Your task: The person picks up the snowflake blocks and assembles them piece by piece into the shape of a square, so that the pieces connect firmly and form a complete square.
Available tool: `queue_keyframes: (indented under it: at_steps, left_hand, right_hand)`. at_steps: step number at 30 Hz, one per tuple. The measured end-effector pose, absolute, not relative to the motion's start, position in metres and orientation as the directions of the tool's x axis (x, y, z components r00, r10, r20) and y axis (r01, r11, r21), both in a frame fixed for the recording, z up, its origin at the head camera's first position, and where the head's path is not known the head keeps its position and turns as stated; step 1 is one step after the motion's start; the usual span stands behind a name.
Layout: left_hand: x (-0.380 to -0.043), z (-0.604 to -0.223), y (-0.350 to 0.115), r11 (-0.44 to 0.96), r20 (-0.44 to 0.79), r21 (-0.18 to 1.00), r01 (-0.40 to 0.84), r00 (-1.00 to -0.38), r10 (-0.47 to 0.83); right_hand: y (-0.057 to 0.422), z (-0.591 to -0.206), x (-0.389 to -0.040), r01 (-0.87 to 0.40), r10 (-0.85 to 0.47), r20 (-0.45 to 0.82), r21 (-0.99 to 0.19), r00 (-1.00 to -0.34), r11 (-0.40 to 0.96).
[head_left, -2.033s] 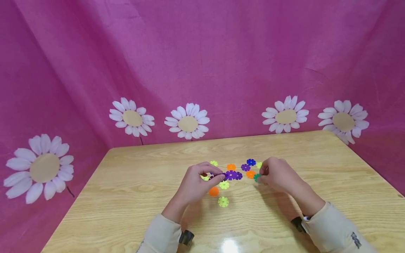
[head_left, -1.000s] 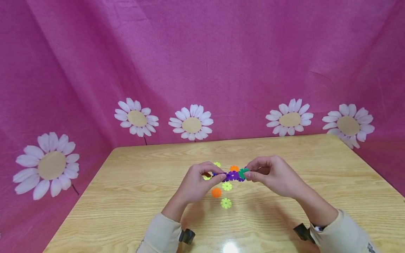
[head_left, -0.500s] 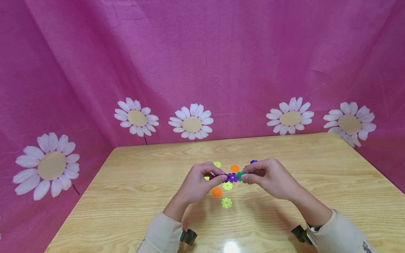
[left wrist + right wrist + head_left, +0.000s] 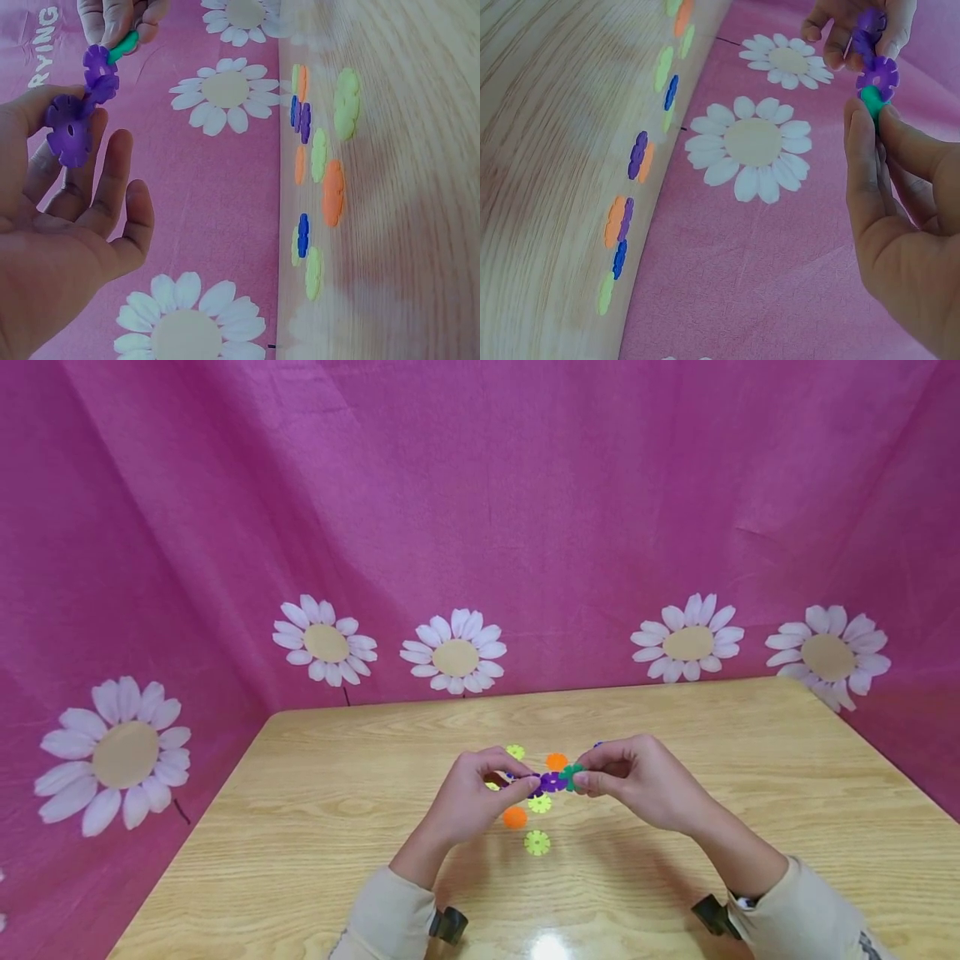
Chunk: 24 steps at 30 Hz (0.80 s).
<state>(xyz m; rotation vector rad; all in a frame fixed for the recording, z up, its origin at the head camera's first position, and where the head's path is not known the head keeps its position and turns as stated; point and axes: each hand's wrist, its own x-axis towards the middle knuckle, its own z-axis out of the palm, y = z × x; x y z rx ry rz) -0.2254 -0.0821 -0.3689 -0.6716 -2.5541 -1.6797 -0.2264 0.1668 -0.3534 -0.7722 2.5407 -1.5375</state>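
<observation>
Pink daisy-printed curtain [image 4: 480, 485] across the top of the frame, wood-grain surface [image 4: 300, 827] below.
The left hand [image 4: 472, 802] pinches a chain of purple notched plastic discs [image 4: 100, 90], right there at lower centre of the frame; the right hand [image 4: 645, 785] pinches a green notched plastic disc [image 4: 567, 777] touching the chain's right end.

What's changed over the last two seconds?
The right hand has moved left, bringing the green disc up against the purple discs. The left hand still pinches the purple discs; the front yellow disc and front orange disc lie where they were.
</observation>
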Motion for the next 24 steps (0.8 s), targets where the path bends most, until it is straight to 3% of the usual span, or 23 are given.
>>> queue_keyframes:
  at_steps: [24]
  left_hand:
    - [-0.2262, -0.3690, -0.0836, 0.309, 0.238, 0.883, 0.353, -0.905, 0.353]
  right_hand:
    - [0.1621, -0.3591, -0.2290, -0.356, -0.454, 0.194, -0.884, -0.870, 0.303]
